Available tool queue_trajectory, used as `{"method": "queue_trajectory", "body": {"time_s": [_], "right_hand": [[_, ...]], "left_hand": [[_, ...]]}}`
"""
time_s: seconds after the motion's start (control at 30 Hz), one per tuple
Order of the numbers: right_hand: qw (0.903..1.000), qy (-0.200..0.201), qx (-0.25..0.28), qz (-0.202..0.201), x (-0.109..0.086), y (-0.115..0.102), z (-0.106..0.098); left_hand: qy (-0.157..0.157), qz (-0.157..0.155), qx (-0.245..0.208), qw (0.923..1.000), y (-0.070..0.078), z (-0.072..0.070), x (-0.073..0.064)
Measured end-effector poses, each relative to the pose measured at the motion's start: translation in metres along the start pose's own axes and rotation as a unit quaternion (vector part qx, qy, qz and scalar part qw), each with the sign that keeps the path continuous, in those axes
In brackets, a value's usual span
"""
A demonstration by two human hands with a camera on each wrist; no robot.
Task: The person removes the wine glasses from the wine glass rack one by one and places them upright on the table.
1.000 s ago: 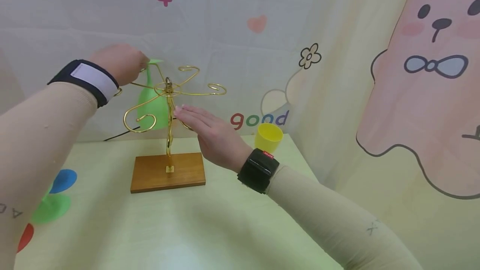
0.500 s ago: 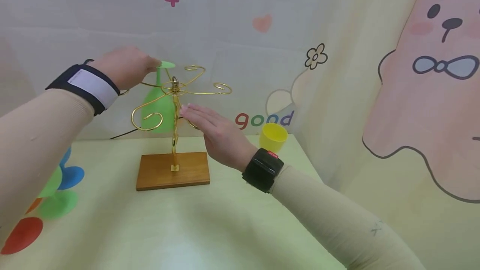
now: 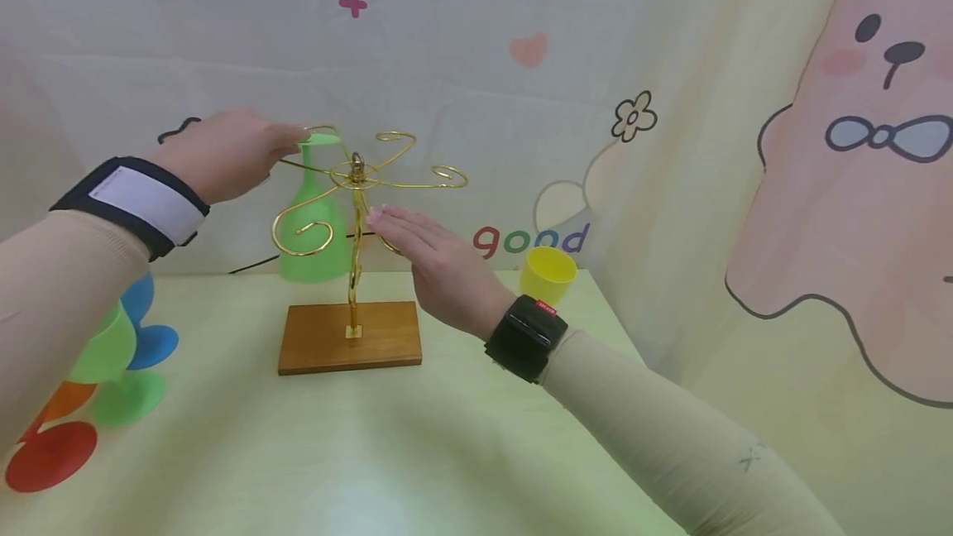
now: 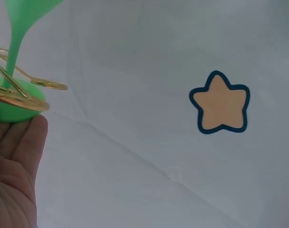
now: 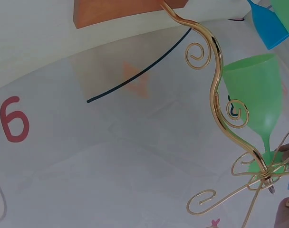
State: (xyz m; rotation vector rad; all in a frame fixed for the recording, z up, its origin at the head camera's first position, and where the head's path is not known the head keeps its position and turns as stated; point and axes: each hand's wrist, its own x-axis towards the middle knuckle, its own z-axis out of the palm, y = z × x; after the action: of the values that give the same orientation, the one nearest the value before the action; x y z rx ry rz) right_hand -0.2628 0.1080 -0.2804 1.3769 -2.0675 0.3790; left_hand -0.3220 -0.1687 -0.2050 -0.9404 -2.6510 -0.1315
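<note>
My left hand (image 3: 223,151) holds a green plastic goblet (image 3: 313,226) by the edge of its round foot. The goblet hangs upside down, bowl below, behind the gold wire arms of a scrolled stand (image 3: 354,271). In the left wrist view, my fingers (image 4: 33,142) lie against the flat face of the green foot (image 4: 16,112), and a gold wire loop crosses beside the stem. My right hand (image 3: 447,267) is held out with straight fingers, tips right at the stand's post. The right wrist view shows the goblet's stem running down among the wire arms (image 5: 263,175).
The stand's wooden base (image 3: 350,350) rests on the pale table (image 3: 335,453). A yellow cup (image 3: 548,271) is behind my right wrist. Along the left stand another green goblet (image 3: 107,350), a blue one (image 3: 154,346) and a red foot (image 3: 52,457), partly behind my left sleeve.
My left hand has come lower with the green goblet, whose foot now sits closer to the wire arms. The head view has shifted slightly. My right hand stays at the post.
</note>
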Motion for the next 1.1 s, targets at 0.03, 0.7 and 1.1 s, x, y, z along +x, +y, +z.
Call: {"method": "queue_trajectory", "body": {"time_s": [0.03, 0.7, 1.1], "right_hand": [[1.0000, -0.001, 0.000, 0.001, 0.000, 0.000, 0.000], [0.9997, 0.003, -0.016, 0.016, 0.000, -0.001, 0.004], [0.9999, 0.014, -0.002, 0.007, 0.000, 0.001, 0.005]], "left_hand": [[0.000, -0.003, 0.001, 1.0000, -0.002, 0.000, -0.003], [0.026, -0.116, -0.018, 0.9927, -0.029, 0.016, -0.054], [0.017, -0.134, -0.027, 0.9904, -0.020, 0.034, -0.076]]}}
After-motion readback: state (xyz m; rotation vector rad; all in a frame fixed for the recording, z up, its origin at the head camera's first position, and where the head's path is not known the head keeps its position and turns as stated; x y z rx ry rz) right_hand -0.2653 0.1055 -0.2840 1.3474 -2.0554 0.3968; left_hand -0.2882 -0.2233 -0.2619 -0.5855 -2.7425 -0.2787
